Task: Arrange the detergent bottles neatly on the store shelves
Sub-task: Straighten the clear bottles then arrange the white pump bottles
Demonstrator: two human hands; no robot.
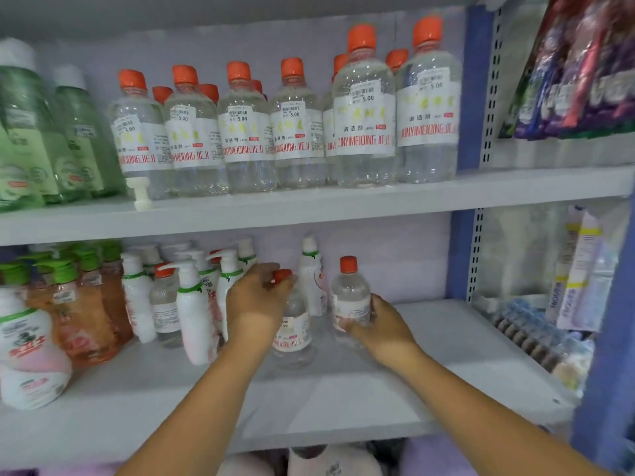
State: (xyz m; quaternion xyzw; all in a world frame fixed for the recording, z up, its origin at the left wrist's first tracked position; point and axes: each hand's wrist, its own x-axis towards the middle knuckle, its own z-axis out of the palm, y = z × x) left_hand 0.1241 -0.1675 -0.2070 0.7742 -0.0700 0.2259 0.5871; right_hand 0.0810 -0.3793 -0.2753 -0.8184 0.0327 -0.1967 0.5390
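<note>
On the lower white shelf (446,341), the person works with two small clear plastic bottles with orange screw caps. The left hand (256,298) sits over the top of one small clear bottle (292,333), fingers curled down round its orange cap (282,276) and neck, so the bottle hangs directly below the palm, long axis upright. The right hand (379,326) grips the second small clear bottle (350,297) low on its body from the 4 o'clock side, thumb and fingers wrapped round the white label; motion blur makes it hard to tell whether that bottle's base touches the shelf.

The two bottles stand near each other, both upright, the right one at about 2 o'clock from the left. White pump-top bottles (192,304) crowd the left bottle at 9 o'clock, and one tall white bottle (311,280) stands just behind it. Bare shelf lies at 3 o'clock, so the right hand seems nearer to free space. On the upper shelf, a row of larger clear orange-capped bottles (245,132) stands lined up.
</note>
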